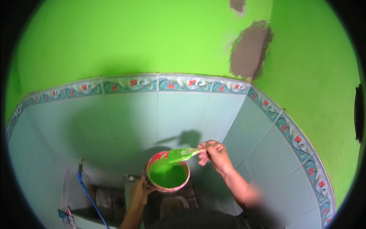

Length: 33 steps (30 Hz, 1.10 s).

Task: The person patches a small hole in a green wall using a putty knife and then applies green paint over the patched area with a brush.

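Note:
My left hand is closed on the left rim of a round paint bucket, which is reddish and smeared with paint. Green paint lies inside it. In my right hand is a paintbrush, gripped by its pale handle. Its wide bristles are coated in green and hover over the bucket's far rim, pointing left. Whether the bristles touch the rim I cannot tell. The fingers of my left hand are partly hidden by the bucket's side.
Bright green walls rise above a floral tile border and pale tiles. A grey unpainted patch marks the corner. At lower left, a blue hose hangs from a tap. A toilet shows partly below the bucket.

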Tool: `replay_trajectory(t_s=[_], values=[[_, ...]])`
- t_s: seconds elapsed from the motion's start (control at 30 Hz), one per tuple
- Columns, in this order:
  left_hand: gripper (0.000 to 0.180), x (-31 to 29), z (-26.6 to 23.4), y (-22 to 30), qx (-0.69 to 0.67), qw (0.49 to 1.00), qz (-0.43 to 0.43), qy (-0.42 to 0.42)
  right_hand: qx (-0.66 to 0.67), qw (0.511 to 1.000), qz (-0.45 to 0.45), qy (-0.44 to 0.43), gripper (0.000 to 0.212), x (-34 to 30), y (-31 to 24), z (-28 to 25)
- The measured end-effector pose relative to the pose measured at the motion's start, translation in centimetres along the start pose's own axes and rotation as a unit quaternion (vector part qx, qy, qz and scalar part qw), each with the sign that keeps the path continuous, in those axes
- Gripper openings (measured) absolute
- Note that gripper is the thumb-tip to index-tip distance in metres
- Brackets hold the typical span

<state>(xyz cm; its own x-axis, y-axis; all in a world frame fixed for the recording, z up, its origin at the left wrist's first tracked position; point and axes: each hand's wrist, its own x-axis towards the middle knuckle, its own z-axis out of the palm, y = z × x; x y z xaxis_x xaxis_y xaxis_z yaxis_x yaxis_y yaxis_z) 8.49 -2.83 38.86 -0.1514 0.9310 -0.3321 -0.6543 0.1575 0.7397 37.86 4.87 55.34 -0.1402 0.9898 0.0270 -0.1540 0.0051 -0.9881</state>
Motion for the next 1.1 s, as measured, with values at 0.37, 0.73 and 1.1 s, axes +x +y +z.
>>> replay_trajectory(t_s=[0.37, 0.73, 1.1], values=[[0.024, -0.1, 1.0, 0.4, 0.017, 1.0, 0.002, -0.007, 0.115, 0.989, 0.093, -0.017, 0.022, 0.3, 2.4, -0.6], [0.024, 0.3, 0.6, -0.2, 0.01, 1.0, 0.01, -0.021, 0.084, 0.995, 0.003, 0.055, 0.025, 0.4, 1.5, 0.9], [0.022, 1.7, -0.2, -1.2, -0.006, 1.0, 0.004, -0.01, 0.106, 0.982, -0.113, 0.111, 0.028, 2.0, -5.2, 0.3]])
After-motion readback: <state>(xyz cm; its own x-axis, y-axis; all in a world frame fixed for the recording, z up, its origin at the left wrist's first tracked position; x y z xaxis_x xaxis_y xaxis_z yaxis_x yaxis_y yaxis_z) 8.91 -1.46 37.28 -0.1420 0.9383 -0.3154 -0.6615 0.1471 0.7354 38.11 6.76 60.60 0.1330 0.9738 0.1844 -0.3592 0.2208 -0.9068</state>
